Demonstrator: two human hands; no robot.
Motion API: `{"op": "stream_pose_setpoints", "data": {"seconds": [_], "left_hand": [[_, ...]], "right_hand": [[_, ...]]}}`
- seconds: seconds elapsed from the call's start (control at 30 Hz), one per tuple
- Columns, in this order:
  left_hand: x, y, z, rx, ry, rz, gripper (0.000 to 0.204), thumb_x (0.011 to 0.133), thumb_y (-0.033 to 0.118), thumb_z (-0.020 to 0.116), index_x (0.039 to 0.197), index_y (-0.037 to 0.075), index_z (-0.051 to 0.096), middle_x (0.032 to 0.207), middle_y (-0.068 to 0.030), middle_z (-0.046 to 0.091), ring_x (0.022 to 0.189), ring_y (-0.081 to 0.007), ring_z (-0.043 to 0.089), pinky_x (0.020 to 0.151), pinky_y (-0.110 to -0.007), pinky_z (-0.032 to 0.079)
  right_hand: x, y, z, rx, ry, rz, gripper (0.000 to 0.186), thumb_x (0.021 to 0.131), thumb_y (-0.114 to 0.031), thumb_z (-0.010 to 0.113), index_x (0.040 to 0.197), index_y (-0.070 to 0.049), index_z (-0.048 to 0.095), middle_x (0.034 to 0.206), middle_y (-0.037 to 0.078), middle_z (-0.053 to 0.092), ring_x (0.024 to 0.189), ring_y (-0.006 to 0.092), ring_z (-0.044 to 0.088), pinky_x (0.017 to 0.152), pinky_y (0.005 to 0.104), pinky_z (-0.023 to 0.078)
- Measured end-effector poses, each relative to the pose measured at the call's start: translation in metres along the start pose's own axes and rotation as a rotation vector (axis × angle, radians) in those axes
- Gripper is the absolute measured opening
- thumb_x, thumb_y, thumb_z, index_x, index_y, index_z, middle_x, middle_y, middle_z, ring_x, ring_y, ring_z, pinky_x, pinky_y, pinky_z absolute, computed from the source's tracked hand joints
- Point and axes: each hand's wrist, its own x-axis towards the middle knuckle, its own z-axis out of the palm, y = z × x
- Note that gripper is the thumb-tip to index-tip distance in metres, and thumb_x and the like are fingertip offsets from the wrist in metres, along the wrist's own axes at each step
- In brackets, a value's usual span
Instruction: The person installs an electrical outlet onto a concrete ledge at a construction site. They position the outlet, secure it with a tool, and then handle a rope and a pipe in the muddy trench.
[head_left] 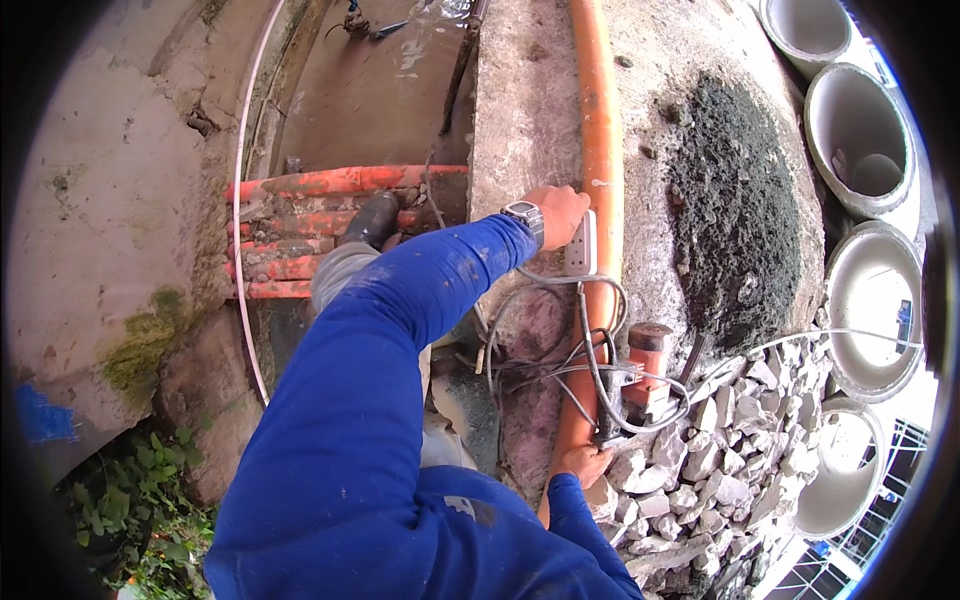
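My left hand [560, 215], with a watch at its wrist, is closed round the far end of a white power strip [580, 245]. The strip lies against a long orange pipe [598, 130]. Lower down, my right hand [583, 465] is closed at the black lower end of an orange-and-black power tool [648, 365]; its fingers are partly hidden. A grey cable [617, 290] runs from the strip and loops round the tool. Thinner dark cords tangle beside it, across the pipe.
Broken stone [690, 490] is heaped right of the pipe, below a dark mortar pile [740, 220]. Concrete pipes [865, 150] line the right side. On the left, my boot [372, 220] is by several orange pipes [320, 182] crossing a trench of muddy water [385, 110].
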Motion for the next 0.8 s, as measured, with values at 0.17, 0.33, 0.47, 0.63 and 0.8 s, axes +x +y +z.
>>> {"op": "stream_pose_setpoints", "data": {"seconds": [0.17, 0.33, 0.47, 0.63, 0.8], "left_hand": [[-0.016, -0.022, -0.016, 0.047, -0.079, -0.096, 0.024, 0.085, 0.01, 0.063, 0.106, 0.005, 0.071, 0.108, -0.021, 0.07, 0.105, -0.0364, 0.068, 0.089, -0.045, 0.056], [-0.024, -0.034, -0.005, 0.117, -0.001, -0.161, 0.021, 0.083, 0.011, 0.066, 0.1, 0.003, 0.076, 0.105, -0.0202, 0.072, 0.102, -0.0334, 0.07, 0.088, -0.043, 0.058], [-0.033, -0.027, -0.016, 0.097, -0.018, -0.109, 0.02, 0.082, 0.013, 0.067, 0.097, 0.004, 0.076, 0.1, -0.02, 0.073, 0.097, -0.0334, 0.071, 0.085, -0.042, 0.059], [-0.03, -0.043, -0.014, 0.074, -0.022, -0.168, 0.021, 0.081, 0.015, 0.068, 0.097, 0.004, 0.076, 0.102, -0.0202, 0.073, 0.096, -0.0341, 0.072, 0.084, -0.042, 0.058], [-0.02, -0.023, -0.052, 0.227, -0.216, -0.178, 0.025, 0.087, 0.014, 0.063, 0.107, 0.005, 0.076, 0.111, -0.0166, 0.073, 0.104, -0.0303, 0.071, 0.085, -0.043, 0.058]], "right_hand": [[0.0, 0.004, 0.003, -0.032, 0.009, -0.021, 0.048, 0.095, -0.019, 0.041, 0.135, 0.004, 0.054, 0.138, 0.025, 0.056, 0.131, 0.0373, 0.05, 0.112, 0.0439, 0.036], [0.0, 0.007, 0.006, -0.011, -0.019, -0.034, 0.049, 0.095, -0.018, 0.042, 0.136, 0.004, 0.053, 0.139, 0.024, 0.055, 0.132, 0.0373, 0.049, 0.113, 0.0444, 0.036], [-0.003, -0.003, -0.007, -0.005, -0.047, -0.018, 0.048, 0.095, -0.018, 0.043, 0.136, 0.004, 0.054, 0.139, 0.023, 0.055, 0.132, 0.0376, 0.049, 0.112, 0.0447, 0.036], [0.002, 0.004, -0.002, -0.005, -0.053, -0.015, 0.048, 0.094, -0.017, 0.043, 0.136, 0.004, 0.053, 0.14, 0.023, 0.054, 0.133, 0.0379, 0.048, 0.112, 0.0446, 0.036], [0.001, 0.0, -0.004, -0.04, -0.06, 0.023, 0.05, 0.094, -0.02, 0.043, 0.138, 0.001, 0.054, 0.141, 0.024, 0.053, 0.132, 0.0381, 0.049, 0.11, 0.0465, 0.038]]}}
